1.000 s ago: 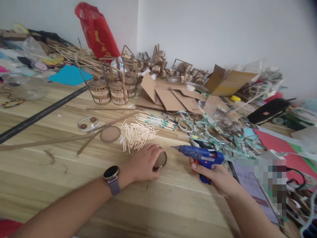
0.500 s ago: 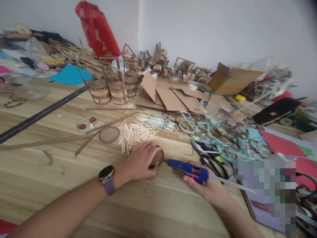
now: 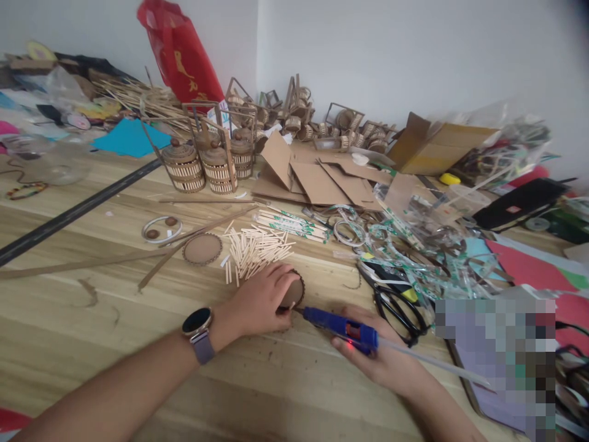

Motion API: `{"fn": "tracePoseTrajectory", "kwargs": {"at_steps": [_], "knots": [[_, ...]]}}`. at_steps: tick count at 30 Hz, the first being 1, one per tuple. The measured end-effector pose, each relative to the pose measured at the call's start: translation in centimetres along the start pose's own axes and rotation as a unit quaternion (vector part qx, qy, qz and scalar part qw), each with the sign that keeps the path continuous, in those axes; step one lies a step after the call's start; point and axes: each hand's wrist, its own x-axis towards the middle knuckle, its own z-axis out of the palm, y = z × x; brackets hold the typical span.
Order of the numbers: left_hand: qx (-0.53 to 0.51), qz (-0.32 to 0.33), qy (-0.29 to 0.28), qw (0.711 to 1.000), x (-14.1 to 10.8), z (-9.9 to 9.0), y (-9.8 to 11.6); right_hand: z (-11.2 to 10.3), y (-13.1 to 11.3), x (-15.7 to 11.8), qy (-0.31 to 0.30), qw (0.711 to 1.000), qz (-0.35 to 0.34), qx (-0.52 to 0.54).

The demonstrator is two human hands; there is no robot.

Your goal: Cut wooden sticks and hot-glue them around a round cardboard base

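My left hand (image 3: 264, 299), with a watch on its wrist, holds a round cardboard disc (image 3: 295, 291) with a dark ridged edge. A small pale stick shows by the fingertips. My right hand (image 3: 380, 350) is wrapped round a blue glue gun (image 3: 343, 328) with a red light on. The gun's nozzle points left, at the disc's lower right edge; contact cannot be made out. Behind the left hand lies a pile of short wooden sticks (image 3: 257, 250). Another ridged-edge disc (image 3: 202, 249) lies flat to the left of the pile.
Small lidded baskets (image 3: 184, 167) stand at the back left, beside a red bag (image 3: 181, 55). Cardboard sheets (image 3: 317, 184) lie in the middle back. Black scissors (image 3: 400, 310), wrappers (image 3: 414, 245) and a purple item (image 3: 478, 362) are on the right. Brown strips (image 3: 156, 267) lie left.
My right hand has moved the glue gun slightly left and down, bringing its nozzle closer to the disc's lower edge. My left hand has stayed almost still. The view has shifted slightly.
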Motion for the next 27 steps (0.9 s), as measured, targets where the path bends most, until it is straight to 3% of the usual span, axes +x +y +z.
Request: {"fn": "tracePoseTrajectory", "kwargs": {"at_steps": [27], "knots": [[-0.018, -0.009, -0.001, 1.000, 0.01, -0.10, 0.02, 0.27, -0.19, 0.08, 0.011, 0.999, -0.024, -0.022]]}}
